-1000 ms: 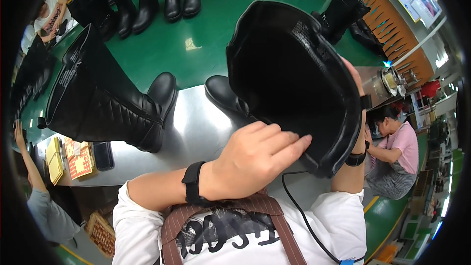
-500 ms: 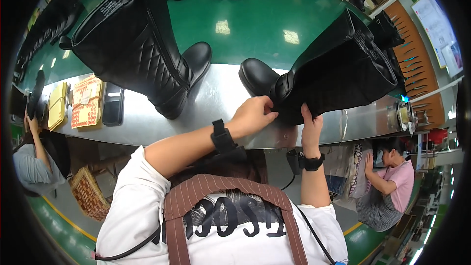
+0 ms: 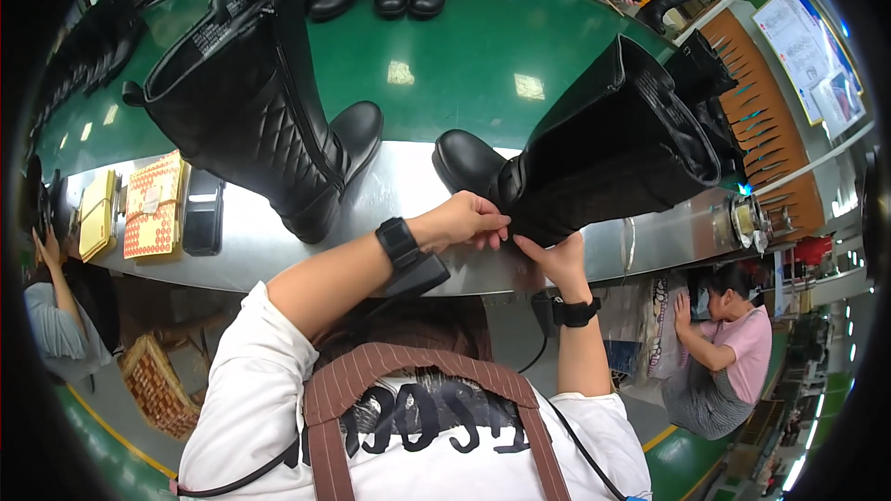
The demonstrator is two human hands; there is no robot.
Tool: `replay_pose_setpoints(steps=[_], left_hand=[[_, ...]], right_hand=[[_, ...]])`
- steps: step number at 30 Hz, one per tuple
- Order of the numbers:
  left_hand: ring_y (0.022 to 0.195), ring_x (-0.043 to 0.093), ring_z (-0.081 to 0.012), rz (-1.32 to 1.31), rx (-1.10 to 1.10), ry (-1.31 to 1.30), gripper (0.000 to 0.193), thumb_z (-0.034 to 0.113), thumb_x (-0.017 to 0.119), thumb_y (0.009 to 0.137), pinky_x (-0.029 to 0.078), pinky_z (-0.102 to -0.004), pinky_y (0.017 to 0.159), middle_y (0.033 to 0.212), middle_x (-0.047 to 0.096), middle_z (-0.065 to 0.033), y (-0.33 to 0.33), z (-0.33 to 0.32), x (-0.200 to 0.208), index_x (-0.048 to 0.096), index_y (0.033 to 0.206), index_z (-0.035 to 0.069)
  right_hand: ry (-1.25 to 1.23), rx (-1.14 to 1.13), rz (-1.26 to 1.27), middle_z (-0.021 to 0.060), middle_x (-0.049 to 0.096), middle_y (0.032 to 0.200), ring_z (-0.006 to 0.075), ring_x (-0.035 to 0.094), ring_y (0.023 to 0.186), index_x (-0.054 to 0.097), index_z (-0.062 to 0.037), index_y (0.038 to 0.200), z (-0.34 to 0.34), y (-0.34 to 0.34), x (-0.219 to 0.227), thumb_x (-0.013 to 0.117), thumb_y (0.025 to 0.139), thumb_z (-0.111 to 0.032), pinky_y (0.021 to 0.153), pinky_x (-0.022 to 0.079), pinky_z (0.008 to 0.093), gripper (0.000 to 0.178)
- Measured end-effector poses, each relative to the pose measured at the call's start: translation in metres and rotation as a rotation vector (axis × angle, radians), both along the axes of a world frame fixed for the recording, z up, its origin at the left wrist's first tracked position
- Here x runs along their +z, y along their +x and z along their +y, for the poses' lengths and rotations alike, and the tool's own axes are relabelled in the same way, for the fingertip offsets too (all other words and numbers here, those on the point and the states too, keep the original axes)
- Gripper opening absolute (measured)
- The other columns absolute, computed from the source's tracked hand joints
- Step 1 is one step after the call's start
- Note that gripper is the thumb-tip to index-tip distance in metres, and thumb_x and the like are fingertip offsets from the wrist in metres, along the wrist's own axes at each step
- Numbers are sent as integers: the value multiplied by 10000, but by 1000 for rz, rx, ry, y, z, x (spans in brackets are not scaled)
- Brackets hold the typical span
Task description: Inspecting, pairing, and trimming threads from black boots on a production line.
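Tall black boot, one: stood on the metal counter, toe pointed to the left, shaft apparently leaning right;
Left hand: fingers were curled, tips drawn together close beside the boot's heel; whether they pinched anything could not be told;
Right hand: thumb reached toward the heel, fingers partly hidden; its grasp could not be told;
Quilted boot, one: stood to the left, clear of both hands;
Hazards, as judged: toppling, if the leaning shaft lost its support; scuffing, if fingernails rubbed the heel
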State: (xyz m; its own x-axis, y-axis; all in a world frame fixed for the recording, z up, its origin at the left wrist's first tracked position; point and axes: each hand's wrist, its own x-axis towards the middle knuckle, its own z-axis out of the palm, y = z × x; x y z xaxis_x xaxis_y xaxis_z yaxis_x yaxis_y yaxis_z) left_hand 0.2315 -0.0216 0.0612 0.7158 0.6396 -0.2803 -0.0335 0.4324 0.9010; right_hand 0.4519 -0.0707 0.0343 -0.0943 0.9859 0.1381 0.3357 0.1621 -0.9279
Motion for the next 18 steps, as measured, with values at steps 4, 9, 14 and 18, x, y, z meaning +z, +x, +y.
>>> replay_pose_setpoints(steps=[4, 9, 14, 18], left_hand=[[582, 550, -47, -385, -3, 280, 288, 252, 588, 1003, 409, -188, 531, 722, 680, -24, -25, -16, 96, 696, 861, 26], [558, 579, -55, -274, 69, 403, 302, 265, 591, 1000, 418, -184, 505, 712, 689, -42, -34, -32, 172, 700, 867, 17], [615, 589, -60, -348, 37, 415, 318, 263, 536, 1029, 441, -179, 556, 751, 687, -43, -29, -31, 170, 697, 932, 7], [718, 610, -73, -117, 157, 524, 361, 310, 489, 1047, 488, -216, 644, 845, 696, -19, -55, -39, 140, 696, 1020, 15]], right_hand=[[16, -1, -57, 47, 710, 960, 158, 670, 887, 677, -43, 1019, -1, -4, 7, 844, 688, -52, 825, 538, 312, 371], [-120, -32, -65, 66, 580, 1180, 199, 564, 1121, 514, -54, 1239, -3, -5, 18, 875, 670, -132, 932, 482, 355, 678], [-99, -21, -98, 92, 588, 1195, 186, 562, 1131, 520, -23, 1247, -6, -16, 19, 889, 671, -140, 960, 470, 349, 694], [-111, 54, -44, 91, 693, 1098, 174, 651, 1013, 620, -4, 1186, -6, -20, 22, 874, 683, -89, 901, 521, 336, 570]])
